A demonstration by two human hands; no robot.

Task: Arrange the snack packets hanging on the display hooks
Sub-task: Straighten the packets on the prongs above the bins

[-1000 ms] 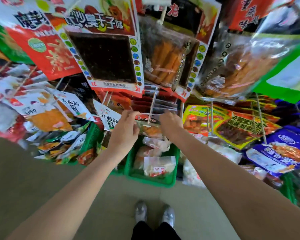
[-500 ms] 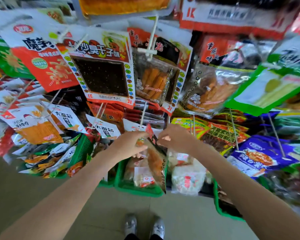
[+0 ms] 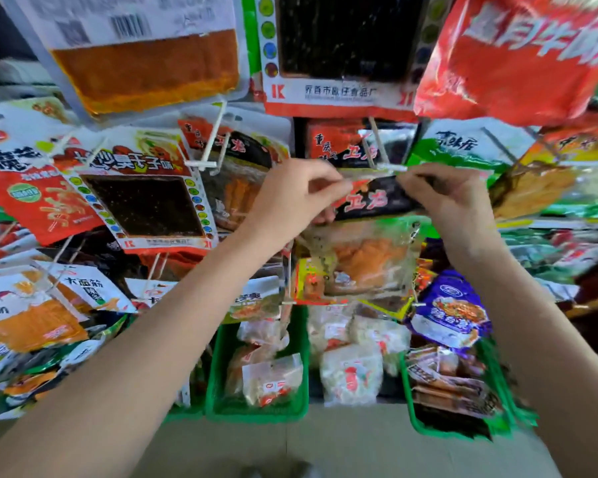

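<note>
1. The left hand (image 3: 290,198) is raised to the rack, thumb and fingers pinching the top left corner of a clear snack packet (image 3: 370,257) with a black and red header.
2. The right hand (image 3: 446,201) pinches the top right corner of the same header, so the packet hangs stretched between the two hands.
3. The packet's top edge sits right at the tip of a white display hook (image 3: 380,157); whether the hook passes through its hole I cannot tell.
4. Behind that hook hang more packets with the same red and black header (image 3: 339,139).
5. To the left hangs a packet with a dark square window (image 3: 145,205) and a border of coloured dots, and beside it a red packet (image 3: 45,201).
6. Above, a large packet of orange sheets (image 3: 145,63) and a big red bag (image 3: 518,56) hang close to the camera.
7. Lower right of the hands hangs a purple packet (image 3: 453,312).
8. Beneath the rack stand green baskets (image 3: 256,414) holding small pale packets, on a grey floor (image 3: 342,450).
</note>
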